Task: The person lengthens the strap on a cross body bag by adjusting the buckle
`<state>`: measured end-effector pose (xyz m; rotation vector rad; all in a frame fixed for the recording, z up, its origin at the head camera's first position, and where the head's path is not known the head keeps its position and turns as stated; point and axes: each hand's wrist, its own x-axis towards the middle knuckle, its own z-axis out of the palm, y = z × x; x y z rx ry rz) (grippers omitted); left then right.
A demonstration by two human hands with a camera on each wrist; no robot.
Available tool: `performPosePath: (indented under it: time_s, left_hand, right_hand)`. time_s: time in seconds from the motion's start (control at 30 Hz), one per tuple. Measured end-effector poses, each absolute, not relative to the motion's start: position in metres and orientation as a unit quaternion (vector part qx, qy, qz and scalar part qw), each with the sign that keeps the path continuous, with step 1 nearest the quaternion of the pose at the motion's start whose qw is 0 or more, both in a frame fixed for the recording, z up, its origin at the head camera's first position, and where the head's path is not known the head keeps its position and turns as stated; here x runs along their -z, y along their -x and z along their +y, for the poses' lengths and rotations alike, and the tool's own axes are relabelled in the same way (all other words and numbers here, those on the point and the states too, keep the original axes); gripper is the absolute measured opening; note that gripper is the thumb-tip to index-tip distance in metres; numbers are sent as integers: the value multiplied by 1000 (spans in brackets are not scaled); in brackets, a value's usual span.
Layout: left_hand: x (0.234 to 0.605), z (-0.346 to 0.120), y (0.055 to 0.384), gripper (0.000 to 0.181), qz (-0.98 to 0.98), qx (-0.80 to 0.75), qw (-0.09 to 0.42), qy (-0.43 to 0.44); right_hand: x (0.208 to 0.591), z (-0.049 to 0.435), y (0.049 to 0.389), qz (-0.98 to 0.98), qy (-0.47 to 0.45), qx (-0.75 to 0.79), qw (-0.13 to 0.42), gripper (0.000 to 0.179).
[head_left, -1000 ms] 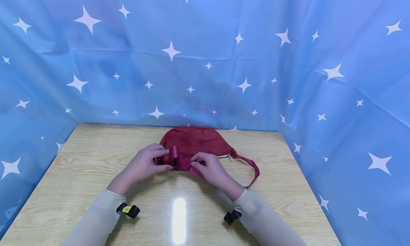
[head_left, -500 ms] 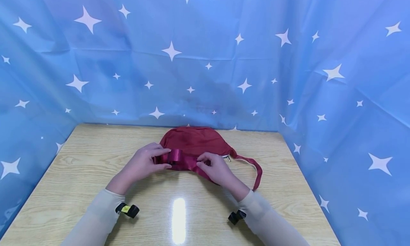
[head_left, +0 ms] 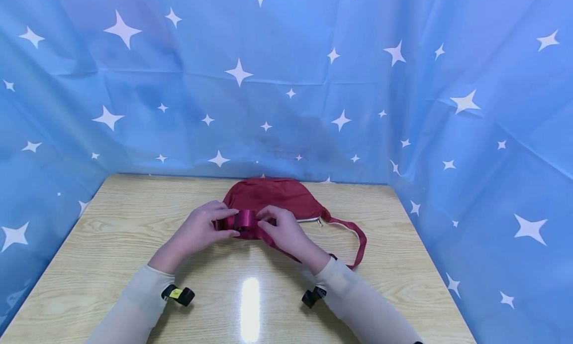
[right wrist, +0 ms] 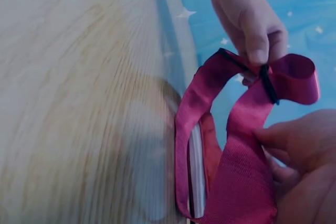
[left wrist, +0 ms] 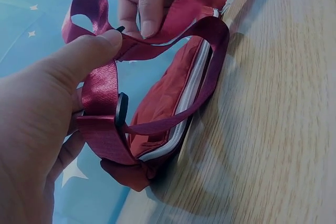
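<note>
A dark red waist bag (head_left: pixel 273 194) lies at the back of the table, its white zipper (left wrist: pixel 191 82) facing the front. Its shiny red strap (right wrist: pixel 247 161) runs through a black slider buckle (right wrist: pixel 269 85) and stands up in a loop (head_left: pixel 245 218). My left hand (head_left: pixel 207 224) pinches the strap at the slider, thumb on the near side. Just right of the loop, my right hand (head_left: pixel 286 234) pinches the strap between thumb and fingers. A second black strap fitting (left wrist: pixel 122 109) shows lower down in the left wrist view.
The strap's far end (head_left: pixel 358 239) curves over the table (head_left: pixel 380 294) to the right of the bag. A blue curtain with white stars (head_left: pixel 286 110) hangs behind and along both sides. A wrist camera (head_left: pixel 179 294) sits on the left sleeve.
My right hand first moved slightly right along the strap, then back left, close to the loop. The loop has become lower and wider. My left hand has stayed nearly still.
</note>
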<state>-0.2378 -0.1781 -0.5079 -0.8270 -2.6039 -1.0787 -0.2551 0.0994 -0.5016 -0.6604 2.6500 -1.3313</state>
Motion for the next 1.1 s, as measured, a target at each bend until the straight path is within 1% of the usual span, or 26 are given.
performPosePath:
  time_s: [0.17,0.4,0.6,0.7,0.83,1.1]
  left_hand:
    - [508,-179,238,53,-883,364,101,280]
    - [511,-179,240,50,-881,367,99,282]
    - [510,-180,239,52,-879,373,101,279]
    - [510,-179,240,52,-880,369,100,282]
    - [512,-178,241,51,-880,365,100,285]
    - [509,-176,239,50,-880,367,96,284]
  right_hand:
    - [502,106,254,877,219,426,49,8]
    - [501,123,252,888,217,403,47,9]
    - [504,130,252,889,213,401,50,8]
    - [505,126,252,884,222,407,63,7]
    - [504,113,254,873,233,421,79,10]
    - [495,91,257,856,240,449,90,11]
